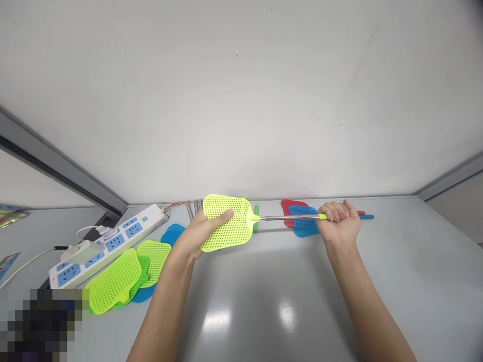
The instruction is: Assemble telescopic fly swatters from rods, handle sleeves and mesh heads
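A yellow-green fly swatter (228, 229) with a metal rod is stretched level between my two hands, above the grey table. My left hand (199, 231) grips its perforated head, thumb across the top face and fingers hidden behind. Around the handle end, my right hand (339, 218) is closed in a fist. Behind the rod lie a blue fly swatter (304, 226) and a red one (289, 206), their handle tips showing past my right hand. A green handle-like piece (256, 211) is partly covered by the held swatter.
Several swatter heads, yellow-green (115, 281), green and blue, are piled at the left. Beside them a white power strip (113, 246) carries plugs and cables. Metal rods (193, 207) lie near the wall (241, 100). A blurred dark patch covers the lower left corner.
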A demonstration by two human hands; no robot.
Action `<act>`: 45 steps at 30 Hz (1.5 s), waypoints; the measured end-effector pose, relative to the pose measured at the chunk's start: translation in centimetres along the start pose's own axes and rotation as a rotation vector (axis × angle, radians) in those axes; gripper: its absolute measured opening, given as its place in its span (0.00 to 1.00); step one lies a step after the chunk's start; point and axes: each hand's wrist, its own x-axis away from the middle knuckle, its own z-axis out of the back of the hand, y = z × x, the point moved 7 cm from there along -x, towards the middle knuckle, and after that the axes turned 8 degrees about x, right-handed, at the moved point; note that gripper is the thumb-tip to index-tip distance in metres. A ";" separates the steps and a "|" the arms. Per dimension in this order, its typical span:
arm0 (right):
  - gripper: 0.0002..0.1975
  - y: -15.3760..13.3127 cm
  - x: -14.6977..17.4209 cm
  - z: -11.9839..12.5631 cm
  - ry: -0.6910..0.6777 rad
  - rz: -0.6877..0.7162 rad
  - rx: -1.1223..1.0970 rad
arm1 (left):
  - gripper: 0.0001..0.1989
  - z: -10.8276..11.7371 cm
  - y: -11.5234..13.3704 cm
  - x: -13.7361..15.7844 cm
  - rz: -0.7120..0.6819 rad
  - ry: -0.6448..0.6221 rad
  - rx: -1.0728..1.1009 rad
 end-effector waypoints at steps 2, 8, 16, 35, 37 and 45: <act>0.18 0.6 0.6 -0.8 -0.051 -0.008 0.005 | 0.20 -0.4 -0.3 0.0 0.010 -0.011 0.031; 0.18 2.4 2.0 -1.8 -0.062 -0.062 0.015 | 0.20 -2.1 -1.3 -0.2 0.072 -0.070 0.121; 0.18 2.0 1.5 -1.6 -0.046 -0.091 0.043 | 0.20 -2.2 -1.1 -0.1 0.073 -0.073 0.144; 0.17 2.7 1.1 -0.7 -0.058 -0.157 0.084 | 0.20 -1.9 -1.3 -0.4 0.056 -0.047 0.150; 0.18 2.9 1.0 -0.6 -0.083 -0.156 0.109 | 0.20 -1.7 -1.3 -0.5 0.052 -0.022 0.155; 0.17 3.0 1.0 -0.4 -0.062 -0.156 0.106 | 0.21 -1.3 -1.4 -0.8 0.054 0.033 0.193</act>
